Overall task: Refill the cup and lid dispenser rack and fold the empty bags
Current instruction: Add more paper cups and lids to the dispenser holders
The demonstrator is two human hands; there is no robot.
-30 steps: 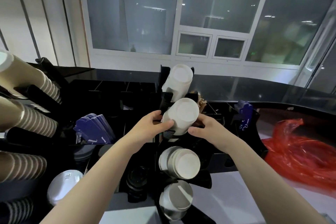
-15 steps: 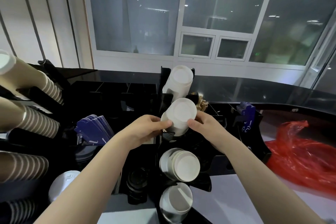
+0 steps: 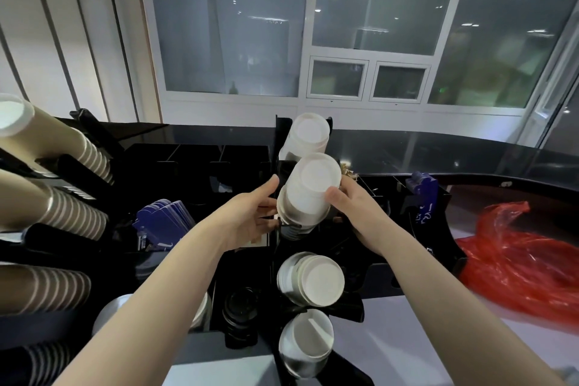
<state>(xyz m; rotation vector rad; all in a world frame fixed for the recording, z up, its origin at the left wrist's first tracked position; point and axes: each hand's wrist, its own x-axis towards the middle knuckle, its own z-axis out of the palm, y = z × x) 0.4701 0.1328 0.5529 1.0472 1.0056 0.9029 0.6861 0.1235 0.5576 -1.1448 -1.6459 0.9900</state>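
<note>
A stack of white paper cups (image 3: 315, 188) sits tilted in the second slot of the black dispenser rack (image 3: 354, 307), bottom facing me. My right hand (image 3: 357, 210) grips its right side, thumb on the bottom rim. My left hand (image 3: 250, 216) is at the stack's left, fingertips against its lower rims, thumb lifted clear of it. More white cup stacks fill the top slot (image 3: 308, 135), the third slot (image 3: 313, 279) and the lowest slot (image 3: 305, 341). A crumpled red plastic bag (image 3: 526, 263) lies on the counter to the right.
Brown ribbed cup stacks (image 3: 65, 207) jut from a rack on the left. Blue sleeves (image 3: 163, 219), black lids (image 3: 241, 310) and a white lid (image 3: 109, 313) fill the tray compartments. A black counter ledge (image 3: 438, 153) and windows lie beyond. White countertop (image 3: 407, 345) shows at lower right.
The white cup stack has tipped a little more upright in its slot. My left thumb has come off the stack and the hand has opened. My right hand keeps its grip.
</note>
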